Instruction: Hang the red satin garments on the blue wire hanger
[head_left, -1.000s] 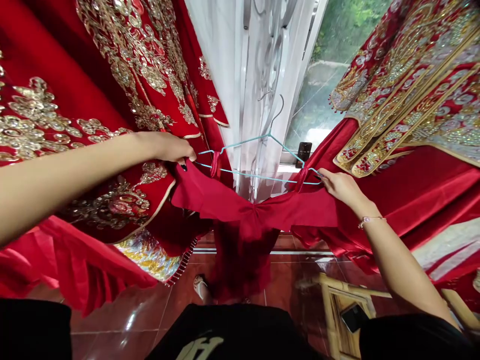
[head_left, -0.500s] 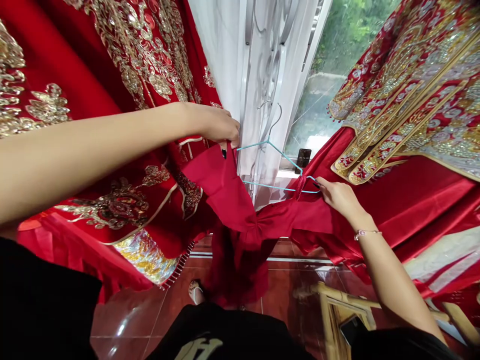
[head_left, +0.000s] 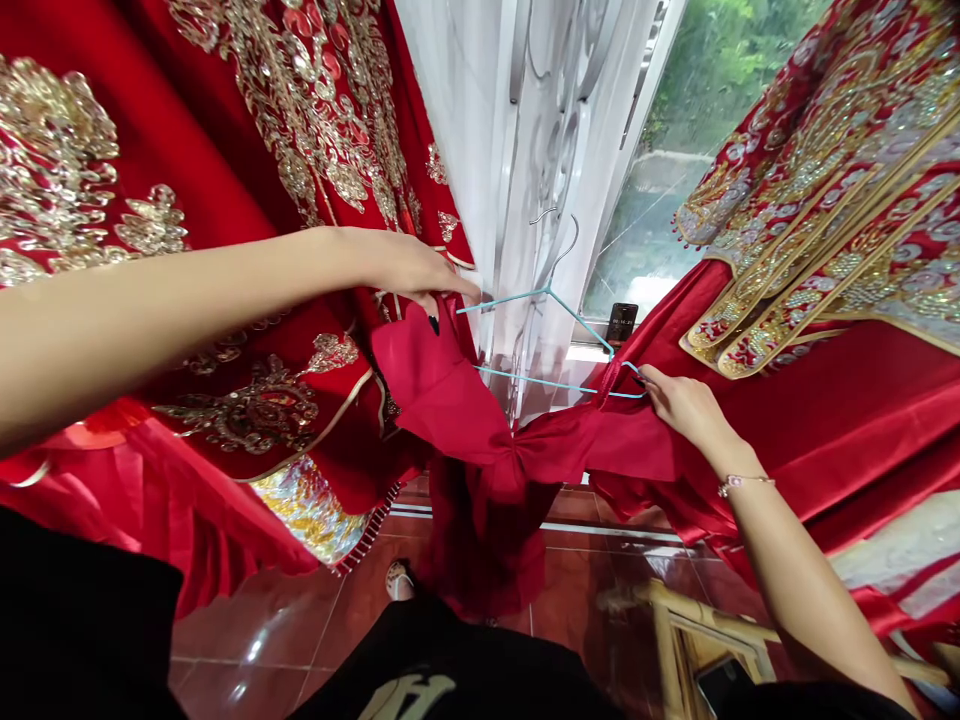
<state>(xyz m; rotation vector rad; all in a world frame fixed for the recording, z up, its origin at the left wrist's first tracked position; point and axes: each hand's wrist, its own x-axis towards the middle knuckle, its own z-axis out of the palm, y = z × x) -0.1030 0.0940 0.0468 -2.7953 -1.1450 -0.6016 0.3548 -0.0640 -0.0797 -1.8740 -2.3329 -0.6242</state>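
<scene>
A red dress [head_left: 480, 405] with a gathered, bow-like front hangs between my hands on a thin light-blue hanger [head_left: 581, 322] with a metal hook. At the hanger's left end, my left hand [head_left: 416, 272] is closed on the dress's strap, fingers pinched from above. My right hand [head_left: 682, 405] grips the hanger's right end, its thumb by the wire. One strap lies over the wire just inside that end. The dress's skirt drops toward the floor in front of my legs. The inner fingertips of my left hand are partly hidden.
Red gowns with gold beading [head_left: 300, 110] hang close on the left, and a beaded red jacket [head_left: 817, 230] hangs on the right. Behind are a white curtain [head_left: 457, 110] and a window [head_left: 697, 120]. A phone [head_left: 622, 325] stands upright there; another [head_left: 724, 685] lies on a bamboo-framed stool [head_left: 667, 640].
My left hand has shifted outward along the hanger, baring more wire, and the dress's left top edge has turned upward. My right hand keeps its grip. The whole view has moved slightly.
</scene>
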